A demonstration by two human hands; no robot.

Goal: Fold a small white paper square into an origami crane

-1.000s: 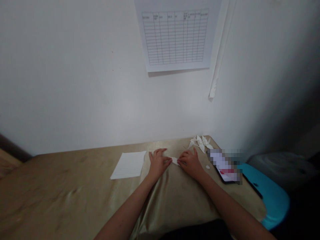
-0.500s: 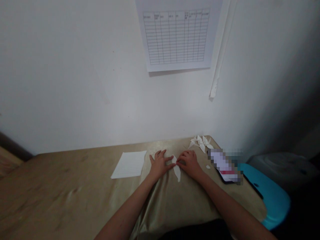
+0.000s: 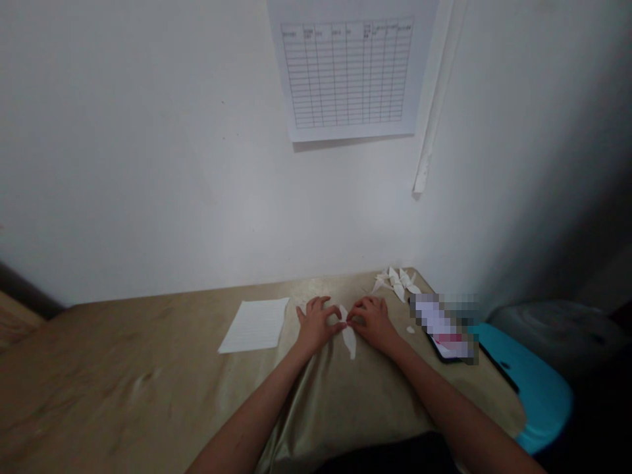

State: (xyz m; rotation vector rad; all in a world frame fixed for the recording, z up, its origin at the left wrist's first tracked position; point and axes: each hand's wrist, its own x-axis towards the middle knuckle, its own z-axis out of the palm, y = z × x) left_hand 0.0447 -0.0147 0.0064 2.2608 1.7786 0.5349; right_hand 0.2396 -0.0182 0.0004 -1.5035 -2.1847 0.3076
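A narrow folded strip of white paper (image 3: pixel 349 337) lies on the tan cloth-covered table (image 3: pixel 148 382), running towards me. My left hand (image 3: pixel 316 324) rests to its left, fingers curled, with thumb and fingertip pinching the strip's upper part. My right hand (image 3: pixel 371 321) sits to its right, fingers bent, also pinching the same spot. The two hands almost touch over the paper.
A lined white sheet (image 3: pixel 255 324) lies left of my hands. Several small folded white paper pieces (image 3: pixel 396 281) sit at the far right corner by the wall. A phone (image 3: pixel 444 329) lies to the right, beside a blue object (image 3: pixel 533 388). A printed grid sheet (image 3: pixel 348 72) hangs on the wall.
The folded paper has turned from lying crosswise between my hands to pointing lengthwise towards me. Both hands have closed in on its upper part.
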